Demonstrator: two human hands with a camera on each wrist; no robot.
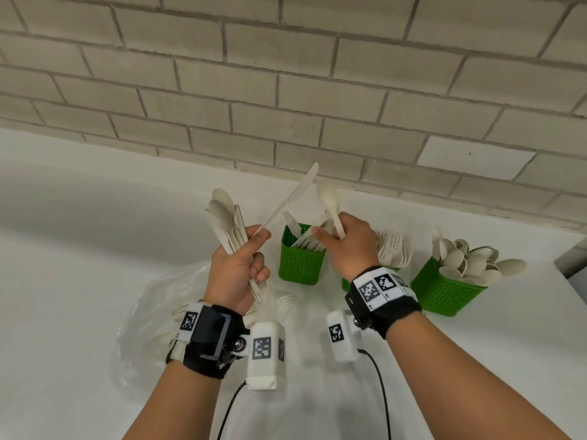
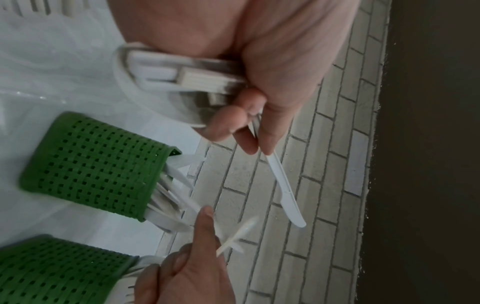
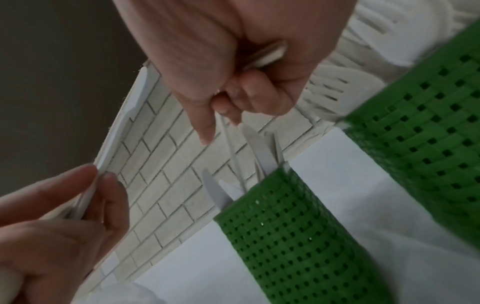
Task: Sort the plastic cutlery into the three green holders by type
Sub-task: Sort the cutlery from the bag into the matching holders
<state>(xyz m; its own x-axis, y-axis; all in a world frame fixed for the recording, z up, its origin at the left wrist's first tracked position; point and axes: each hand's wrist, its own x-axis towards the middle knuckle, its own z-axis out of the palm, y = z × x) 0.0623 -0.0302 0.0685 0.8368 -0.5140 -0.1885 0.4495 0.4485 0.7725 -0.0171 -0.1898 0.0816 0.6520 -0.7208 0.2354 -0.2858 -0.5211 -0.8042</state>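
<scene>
My left hand [image 1: 259,246] grips a bundle of white spoons [image 1: 222,211] and pinches a white knife [image 1: 292,198] between thumb and forefinger, blade pointing up and right. In the left wrist view the knife [image 2: 283,185] sticks out past the fingers. My right hand [image 1: 330,233] holds one spoon [image 1: 330,198] upright by its handle, just above the left green holder [image 1: 301,258], which has knives in it. The middle holder's forks [image 1: 394,249] show behind my right wrist. The right holder [image 1: 448,290] is full of spoons.
A clear plastic bag [image 1: 158,300] with more cutlery lies on the white table under my left wrist. A brick wall [image 1: 286,90] rises right behind the holders. The table's right edge [image 1: 571,281] runs beside the spoon holder.
</scene>
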